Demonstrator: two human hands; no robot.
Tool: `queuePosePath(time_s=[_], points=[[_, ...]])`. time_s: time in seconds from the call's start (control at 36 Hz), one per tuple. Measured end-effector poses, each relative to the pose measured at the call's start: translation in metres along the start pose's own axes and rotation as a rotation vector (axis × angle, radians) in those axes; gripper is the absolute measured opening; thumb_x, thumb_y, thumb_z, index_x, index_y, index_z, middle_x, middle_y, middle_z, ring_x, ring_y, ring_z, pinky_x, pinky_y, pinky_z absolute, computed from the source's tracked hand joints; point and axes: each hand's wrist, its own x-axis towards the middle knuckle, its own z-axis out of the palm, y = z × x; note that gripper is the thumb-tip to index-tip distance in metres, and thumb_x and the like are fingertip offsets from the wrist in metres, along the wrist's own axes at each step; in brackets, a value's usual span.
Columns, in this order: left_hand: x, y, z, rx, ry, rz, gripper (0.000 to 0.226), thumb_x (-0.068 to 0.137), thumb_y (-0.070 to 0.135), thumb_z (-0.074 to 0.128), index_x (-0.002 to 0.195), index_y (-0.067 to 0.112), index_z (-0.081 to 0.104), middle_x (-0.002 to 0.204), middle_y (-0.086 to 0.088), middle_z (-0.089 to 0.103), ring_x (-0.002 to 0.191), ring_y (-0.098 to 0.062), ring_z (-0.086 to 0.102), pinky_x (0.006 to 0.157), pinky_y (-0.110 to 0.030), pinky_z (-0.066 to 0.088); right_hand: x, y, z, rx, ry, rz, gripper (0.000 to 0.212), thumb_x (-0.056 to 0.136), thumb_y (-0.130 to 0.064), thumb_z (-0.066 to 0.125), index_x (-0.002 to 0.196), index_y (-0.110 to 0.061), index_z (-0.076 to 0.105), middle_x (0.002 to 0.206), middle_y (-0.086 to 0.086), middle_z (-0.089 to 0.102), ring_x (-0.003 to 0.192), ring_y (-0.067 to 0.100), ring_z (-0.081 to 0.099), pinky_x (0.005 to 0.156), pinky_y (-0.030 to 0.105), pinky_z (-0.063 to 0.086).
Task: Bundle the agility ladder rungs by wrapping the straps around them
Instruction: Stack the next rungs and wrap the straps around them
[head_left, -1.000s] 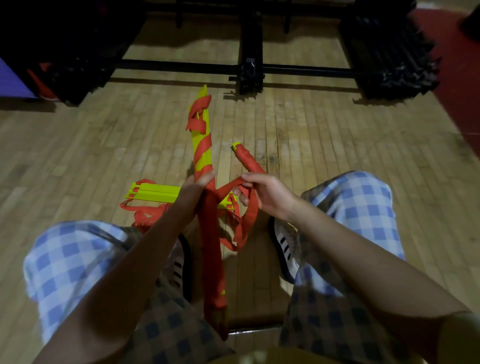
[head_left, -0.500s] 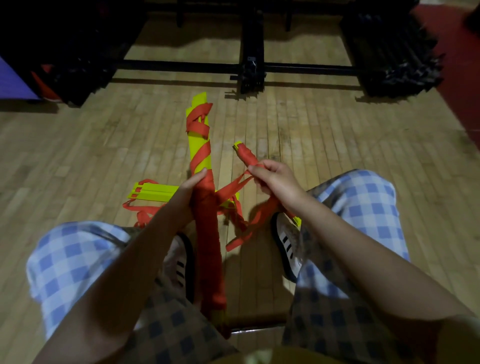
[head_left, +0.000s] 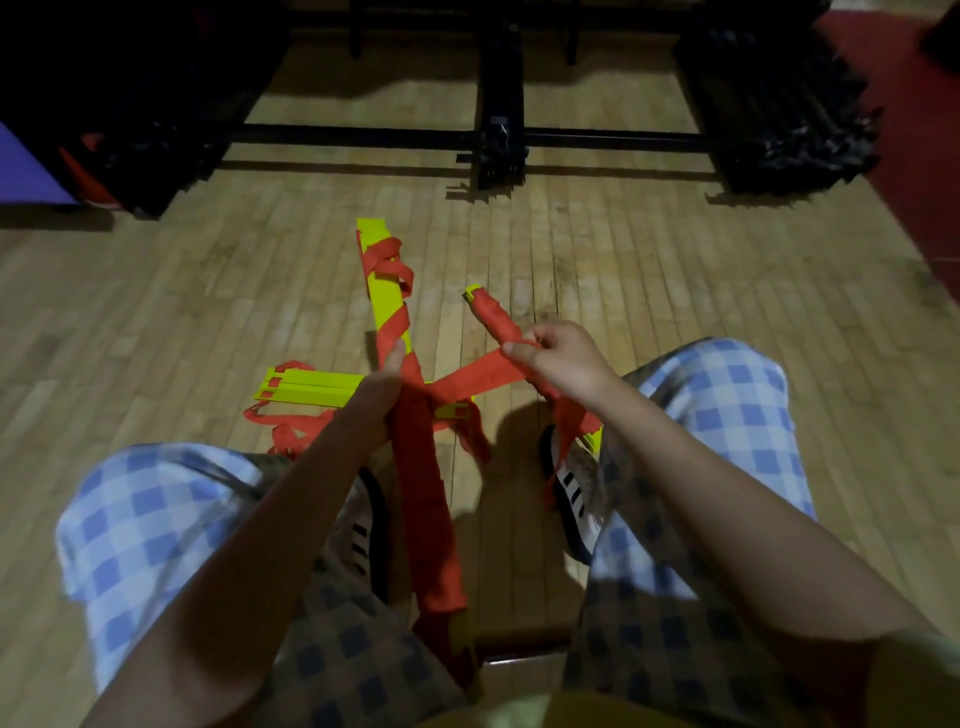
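Observation:
A long bundle of yellow ladder rungs (head_left: 387, 301) stands tilted between my knees, its lower half wound in red strap (head_left: 423, 499). My left hand (head_left: 376, 400) grips this bundle at its middle. My right hand (head_left: 558, 358) pinches a taut length of red strap (head_left: 475, 376) that runs from the bundle up to the right. A second, fully wrapped rung bundle (head_left: 491, 314) passes behind my right hand. More yellow rungs (head_left: 306, 387) lie flat on the floor behind my left hand, with loose red strap (head_left: 291, 431) trailing beside them.
I sit with both knees in checked blue shorts (head_left: 156, 514) and striped shoes (head_left: 569, 493) on a wooden floor (head_left: 623, 270). A black metal frame (head_left: 498, 140) and dark stacked gear (head_left: 779, 104) stand at the back. A red mat (head_left: 919, 156) lies at the far right.
My right hand has moved up and to the right, pulling the red strap taut from the bundle. The loose loop that hung under it has shortened. My left hand keeps its hold.

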Motion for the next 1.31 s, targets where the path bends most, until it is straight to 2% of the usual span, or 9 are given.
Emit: queuePosePath(time_s=[0.19,0.33,0.5,0.64,0.78,0.89,1.0,1.11,1.31], points=[[0.009,-0.001,0.0,-0.041,0.004,0.051,0.05,0.104,0.042,0.018,0.082,0.012,0.053,0.068,-0.007,0.054,0.049,-0.014,0.057,0.042,-0.019,0.047,-0.005,-0.006,0.0,0.437,-0.208,0.156,0.027,0.095,-0.023,0.06,0.07,-0.012,0.052,0.054,0.002,0.043,0.039,0.01,0.031,0.04,0.022,0.022],[0.004,-0.003,0.001,0.03,-0.114,-0.017,0.046,0.101,0.046,0.032,0.093,0.011,0.061,0.07,-0.007,0.064,0.055,-0.015,0.065,0.05,-0.025,0.052,-0.008,-0.01,0.001,0.625,-0.256,0.17,0.021,0.097,-0.017,0.056,0.076,-0.012,0.054,0.051,0.0,0.048,0.036,0.008,0.033,0.037,0.019,0.026],[-0.001,-0.002,-0.004,-0.006,-0.314,0.029,0.044,0.097,0.046,0.051,0.129,0.017,0.058,0.096,-0.004,0.075,0.092,-0.023,0.071,0.09,-0.05,0.053,-0.009,-0.01,0.004,0.75,-0.264,0.158,0.019,0.098,-0.012,0.053,0.079,-0.01,0.053,0.047,-0.002,0.045,0.034,0.006,0.032,0.036,0.018,0.023],[-0.003,-0.005,-0.004,0.068,-0.413,0.019,0.056,0.084,0.049,0.068,0.129,0.015,0.062,0.128,-0.016,0.063,0.12,-0.037,0.058,0.108,-0.058,0.037,-0.011,-0.01,0.011,0.744,-0.296,0.145,0.02,0.099,-0.01,0.049,0.079,-0.009,0.051,0.045,-0.003,0.044,0.034,0.006,0.028,0.037,0.019,0.018],[-0.006,-0.01,0.0,0.151,-0.327,0.083,0.054,0.083,0.046,0.068,0.12,0.006,0.064,0.115,-0.024,0.067,0.089,-0.039,0.067,0.073,-0.036,0.056,-0.012,-0.011,0.013,0.783,-0.306,0.15,0.02,0.099,-0.01,0.05,0.078,-0.009,0.05,0.046,-0.003,0.043,0.034,0.005,0.029,0.036,0.017,0.021],[-0.006,-0.011,0.0,0.098,-0.338,0.109,0.039,0.094,0.038,0.058,0.112,0.005,0.066,0.115,-0.033,0.063,0.09,-0.042,0.067,0.083,-0.049,0.055,-0.008,-0.008,0.012,0.859,-0.285,0.159,0.022,0.099,-0.009,0.049,0.077,-0.014,0.049,0.049,-0.002,0.042,0.035,0.006,0.029,0.036,0.017,0.023],[-0.008,-0.008,0.001,0.028,-0.427,0.066,0.035,0.099,0.028,0.044,0.103,0.01,0.073,0.108,-0.027,0.063,0.084,-0.033,0.066,0.08,-0.04,0.055,-0.002,0.001,0.011,0.917,-0.259,0.22,0.016,0.099,-0.013,0.047,0.09,-0.025,0.048,0.051,-0.003,0.04,0.036,0.005,0.027,0.036,0.017,0.025],[-0.008,-0.01,0.004,0.091,-0.418,0.084,0.047,0.087,0.03,0.058,0.118,-0.006,0.06,0.1,-0.023,0.067,0.085,-0.029,0.067,0.078,-0.037,0.054,0.0,0.005,0.011,0.961,-0.239,0.272,0.019,0.1,-0.014,0.042,0.088,-0.027,0.05,0.052,-0.006,0.036,0.036,0.003,0.026,0.036,0.016,0.023],[-0.011,-0.018,0.012,0.118,-0.329,0.069,0.052,0.082,0.043,0.062,0.118,0.005,0.064,0.114,-0.032,0.064,0.095,-0.036,0.064,0.084,-0.042,0.051,-0.005,0.007,0.01,1.016,-0.283,0.277,0.02,0.1,-0.012,0.042,0.085,-0.023,0.049,0.05,-0.006,0.038,0.035,0.003,0.026,0.036,0.016,0.02]])
